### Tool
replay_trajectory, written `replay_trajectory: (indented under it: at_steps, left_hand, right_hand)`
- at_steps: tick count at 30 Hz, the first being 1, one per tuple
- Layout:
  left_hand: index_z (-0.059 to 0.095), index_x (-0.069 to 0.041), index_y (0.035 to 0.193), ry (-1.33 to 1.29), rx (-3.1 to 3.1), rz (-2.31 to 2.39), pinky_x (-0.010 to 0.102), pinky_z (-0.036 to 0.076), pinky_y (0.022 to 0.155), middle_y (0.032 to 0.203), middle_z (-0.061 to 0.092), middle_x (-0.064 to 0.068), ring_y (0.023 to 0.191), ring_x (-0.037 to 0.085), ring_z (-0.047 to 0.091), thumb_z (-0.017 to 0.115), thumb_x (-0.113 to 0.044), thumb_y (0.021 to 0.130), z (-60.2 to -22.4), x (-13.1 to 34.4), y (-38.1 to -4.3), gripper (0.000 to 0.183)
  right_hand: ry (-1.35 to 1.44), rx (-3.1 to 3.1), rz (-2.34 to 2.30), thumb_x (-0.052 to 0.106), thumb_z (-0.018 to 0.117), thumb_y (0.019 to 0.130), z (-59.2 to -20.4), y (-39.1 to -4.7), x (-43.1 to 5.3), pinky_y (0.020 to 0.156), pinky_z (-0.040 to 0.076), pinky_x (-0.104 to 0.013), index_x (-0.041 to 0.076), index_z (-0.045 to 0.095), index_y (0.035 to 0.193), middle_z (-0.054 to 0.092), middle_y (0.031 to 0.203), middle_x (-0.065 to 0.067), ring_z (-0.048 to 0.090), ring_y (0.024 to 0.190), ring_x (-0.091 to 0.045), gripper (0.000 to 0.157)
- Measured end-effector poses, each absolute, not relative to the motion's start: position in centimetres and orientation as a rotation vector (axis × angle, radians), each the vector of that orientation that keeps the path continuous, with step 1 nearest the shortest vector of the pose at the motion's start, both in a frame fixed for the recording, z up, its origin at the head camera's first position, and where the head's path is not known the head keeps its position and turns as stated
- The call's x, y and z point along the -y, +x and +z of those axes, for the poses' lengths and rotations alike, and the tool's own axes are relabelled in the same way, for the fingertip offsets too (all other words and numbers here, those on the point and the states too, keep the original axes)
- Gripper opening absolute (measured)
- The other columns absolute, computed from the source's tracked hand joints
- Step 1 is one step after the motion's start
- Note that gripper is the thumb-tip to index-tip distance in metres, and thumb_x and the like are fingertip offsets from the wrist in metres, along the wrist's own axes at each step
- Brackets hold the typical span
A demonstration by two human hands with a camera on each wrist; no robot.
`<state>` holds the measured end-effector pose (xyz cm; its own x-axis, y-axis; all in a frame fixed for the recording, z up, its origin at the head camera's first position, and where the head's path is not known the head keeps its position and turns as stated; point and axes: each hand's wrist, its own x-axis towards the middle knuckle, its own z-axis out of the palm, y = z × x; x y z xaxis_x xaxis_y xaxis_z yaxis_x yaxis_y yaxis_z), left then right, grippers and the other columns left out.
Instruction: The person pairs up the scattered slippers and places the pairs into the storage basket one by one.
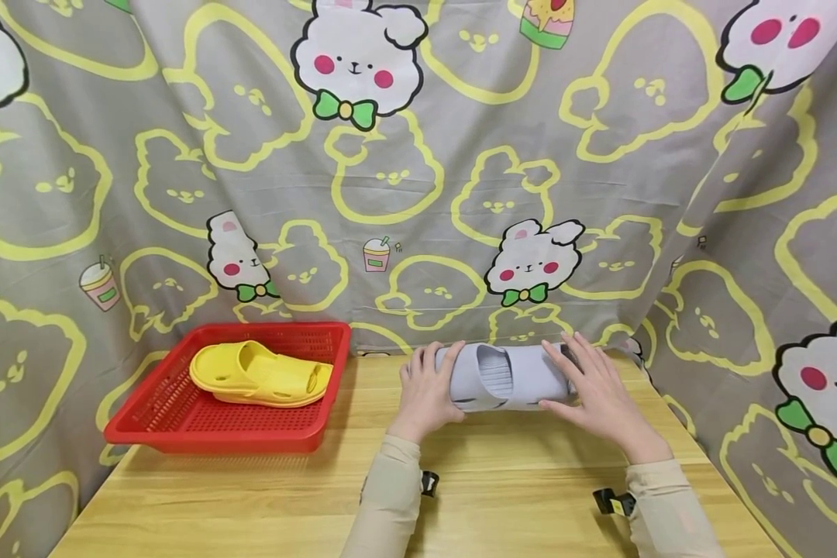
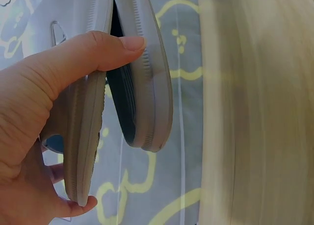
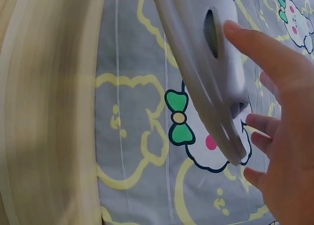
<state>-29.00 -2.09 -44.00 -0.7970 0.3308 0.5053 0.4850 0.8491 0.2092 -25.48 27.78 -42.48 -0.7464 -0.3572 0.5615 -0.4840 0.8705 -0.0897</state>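
Note:
A grey slipper lies sideways between the two hands, raised a little over the wooden table. The left hand grips its left end, and in the left wrist view the thumb crosses the edge of the upper slipper onto a second grey slipper beneath it, with the other fingers on the far side. At the opposite end, the right hand has its fingers spread and relaxed around the open toe. In the right wrist view its thumb tip comes right at the slipper's side slot.
On the left of the table stands a red plastic basket holding yellow slippers. A grey patterned curtain hangs behind the table and along both sides. Black wrist-camera parts show near the sleeves.

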Motion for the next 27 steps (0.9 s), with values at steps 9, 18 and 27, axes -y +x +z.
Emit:
replay_trajectory:
  at_steps: [9, 18, 27]
  left_hand:
    - [0.031, -0.032, 0.148, -0.533, 2.571, -0.478, 0.054, 0.037, 0.092, 0.137, 0.041, 0.010, 0.125, 0.036, 0.039, 0.096, -0.036, 0.045, -43.7, 3.4, -29.1, 0.121]
    - [0.031, -0.033, 0.148, -0.478, 2.560, -0.470, 0.057, 0.036, 0.095, 0.138, 0.040, 0.011, 0.127, 0.038, 0.037, 0.096, -0.033, 0.044, -43.1, 4.6, -29.4, 0.122]
    - [0.031, -0.033, 0.148, -0.508, 2.536, -0.385, 0.058, 0.035, 0.095, 0.139, 0.040, 0.014, 0.127, 0.039, 0.038, 0.093, -0.033, 0.045, -42.2, 4.9, -29.8, 0.121]
  right_hand:
    - [0.647, 2.361, 0.312, 0.039, 0.080, 0.074, -42.1, -25.3, -27.5, 0.111, 0.029, -0.061, 0.019, 0.049, 0.144, 0.047, 0.147, -0.014, 0.037, 0.140, -0.037, 0.079]
    - [0.704, 2.217, 0.306, 0.055, 0.061, 0.088, -42.0, -25.5, -27.2, 0.112, 0.034, -0.052, 0.017, 0.060, 0.134, 0.059, 0.135, -0.014, 0.048, 0.130, -0.038, 0.059]
    - [0.716, 2.180, 0.310, 0.039, 0.070, 0.083, -41.6, -25.2, -27.3, 0.114, 0.034, -0.047, 0.013, 0.063, 0.129, 0.063, 0.130, -0.013, 0.052, 0.125, -0.038, 0.054]
